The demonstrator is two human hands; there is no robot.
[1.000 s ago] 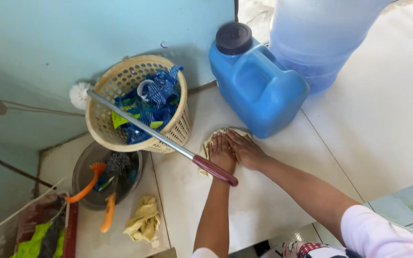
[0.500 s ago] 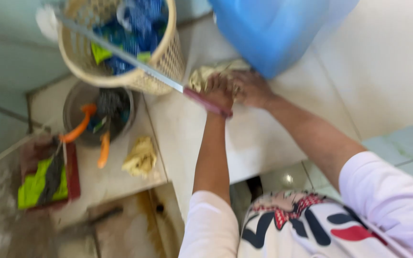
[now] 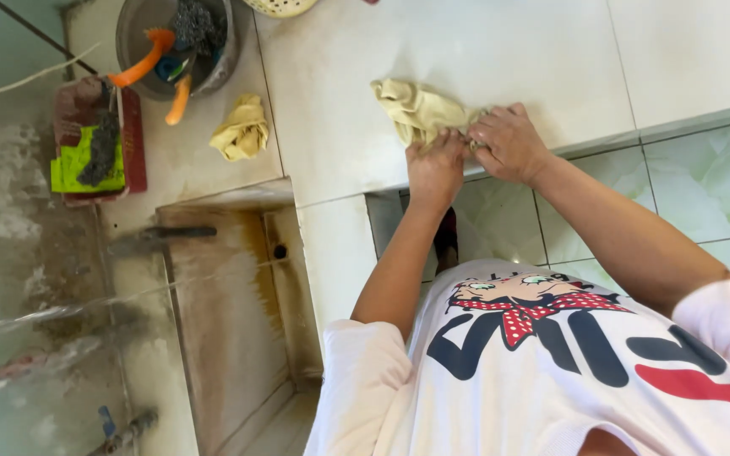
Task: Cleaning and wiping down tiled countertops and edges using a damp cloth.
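I am closing both hands, left hand (image 3: 434, 169) and right hand (image 3: 509, 143), on the yellow cloth (image 3: 420, 110), bunching it at the worktop (image 3: 500, 51) edge for firm grip.

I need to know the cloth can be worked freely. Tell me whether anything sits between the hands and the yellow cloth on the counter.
Nothing visible does. The left hand and right hand both already grip the near end of the yellow cloth at the edge of the white tiled counter. A second yellow rag lies apart, further left.

Home wash area, tiled counter (image 3: 500, 51), scrub bowl (image 3: 133, 34)
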